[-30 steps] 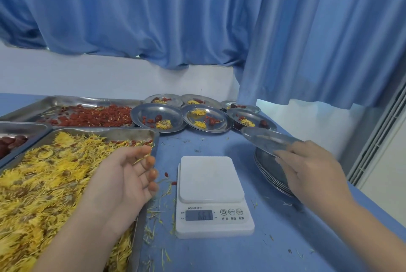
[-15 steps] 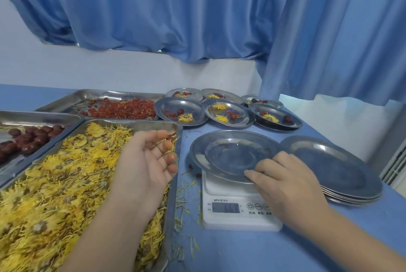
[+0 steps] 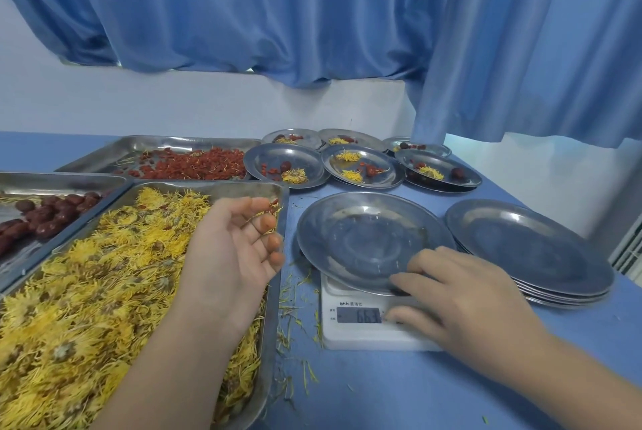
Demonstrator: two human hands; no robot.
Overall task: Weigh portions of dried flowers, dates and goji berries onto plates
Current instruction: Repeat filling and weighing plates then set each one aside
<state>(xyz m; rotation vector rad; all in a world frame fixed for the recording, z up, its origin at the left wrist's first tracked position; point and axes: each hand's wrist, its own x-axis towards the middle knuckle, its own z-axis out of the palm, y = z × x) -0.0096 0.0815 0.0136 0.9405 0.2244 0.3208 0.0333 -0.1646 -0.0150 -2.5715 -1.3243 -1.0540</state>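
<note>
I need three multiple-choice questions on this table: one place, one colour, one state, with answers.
1. The empty plate in front stands on: A) the plate stack B) the scale C) the flower tray.
2. The dried flowers are: A) white B) purple C) yellow.
3. The left hand is: A) open B) gripping a plate C) pinching a date.
Answers: 1B, the scale shows under it; 2C, yellow petals fill the near tray; 3A, palm up, nothing held.
</note>
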